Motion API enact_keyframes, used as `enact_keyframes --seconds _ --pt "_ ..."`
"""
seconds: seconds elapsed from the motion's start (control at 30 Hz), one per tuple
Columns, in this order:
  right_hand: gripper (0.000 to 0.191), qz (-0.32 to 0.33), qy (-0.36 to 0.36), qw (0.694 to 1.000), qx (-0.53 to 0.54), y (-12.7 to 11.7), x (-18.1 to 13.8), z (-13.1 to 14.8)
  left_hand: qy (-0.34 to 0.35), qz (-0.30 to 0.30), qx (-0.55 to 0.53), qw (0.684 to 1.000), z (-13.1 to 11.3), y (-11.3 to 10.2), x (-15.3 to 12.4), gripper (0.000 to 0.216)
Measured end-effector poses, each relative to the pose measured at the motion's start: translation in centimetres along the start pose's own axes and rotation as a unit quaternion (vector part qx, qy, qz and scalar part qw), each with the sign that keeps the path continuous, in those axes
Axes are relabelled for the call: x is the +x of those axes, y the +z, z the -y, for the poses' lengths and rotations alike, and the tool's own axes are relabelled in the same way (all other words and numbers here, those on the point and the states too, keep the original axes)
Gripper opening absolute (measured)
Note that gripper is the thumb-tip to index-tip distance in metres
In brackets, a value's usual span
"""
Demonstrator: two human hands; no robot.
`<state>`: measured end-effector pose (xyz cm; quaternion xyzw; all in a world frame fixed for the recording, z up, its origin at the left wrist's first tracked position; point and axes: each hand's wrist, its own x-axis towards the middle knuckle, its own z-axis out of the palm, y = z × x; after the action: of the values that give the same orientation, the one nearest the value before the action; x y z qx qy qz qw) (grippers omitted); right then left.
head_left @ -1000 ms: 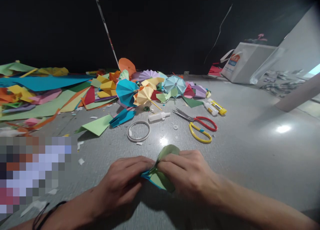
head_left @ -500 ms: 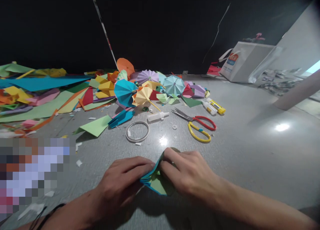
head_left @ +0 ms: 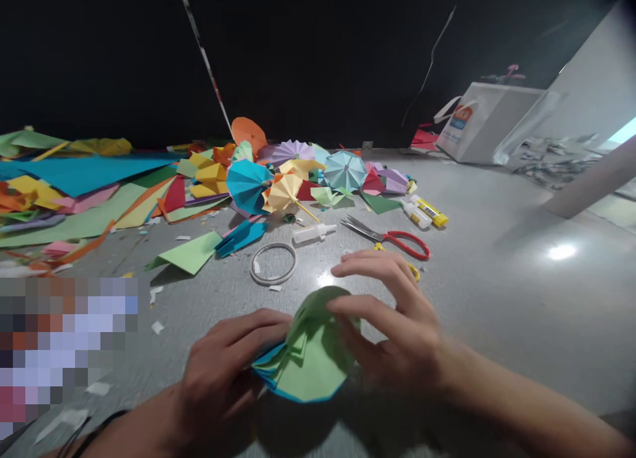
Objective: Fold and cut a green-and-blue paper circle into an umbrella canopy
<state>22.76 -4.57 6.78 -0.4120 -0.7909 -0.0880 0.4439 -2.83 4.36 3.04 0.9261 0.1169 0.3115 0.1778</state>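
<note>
My left hand (head_left: 223,372) grips the blue-and-green pleated paper fan (head_left: 308,358), spread open over the tabletop (head_left: 497,312) in front of me. My right hand (head_left: 392,319) stays open, curved against its green side. Just beyond lie red-and-yellow scissors (head_left: 392,240); a yellow-labelled glue tube (head_left: 430,211) shows a barcode.

Camera: single, head-worn, one view only. Faces forward and down over the table (head_left: 497,299); left hand (head_left: 218,372) and right hand (head_left: 397,332) close, near centre.
</note>
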Motion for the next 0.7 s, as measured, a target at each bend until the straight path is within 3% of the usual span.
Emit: enact_keyframes --seconds 0.27,0.4,0.57,0.7 --pt "0.012 0.079 -0.026 0.996 -0.015 0.6 0.1 0.4 -0.010 -0.008 -0.030 0.999 0.0 0.4 -0.1 0.024" --pt "0.014 0.118 -0.031 0.992 -0.036 0.7 0.1 1.0 0.017 -0.014 -0.010 1.000 0.3 0.5 -0.2 0.028" --pt "0.019 0.112 -0.053 0.991 -0.042 1.3 -0.4 0.7 0.007 -0.004 -0.006 1.000 0.4 1.2 -0.1 0.024" --pt "0.020 0.111 -0.082 0.989 -0.059 1.9 -0.7 0.3 0.031 -0.032 -0.053 0.998 -0.1 1.8 0.7 0.022"
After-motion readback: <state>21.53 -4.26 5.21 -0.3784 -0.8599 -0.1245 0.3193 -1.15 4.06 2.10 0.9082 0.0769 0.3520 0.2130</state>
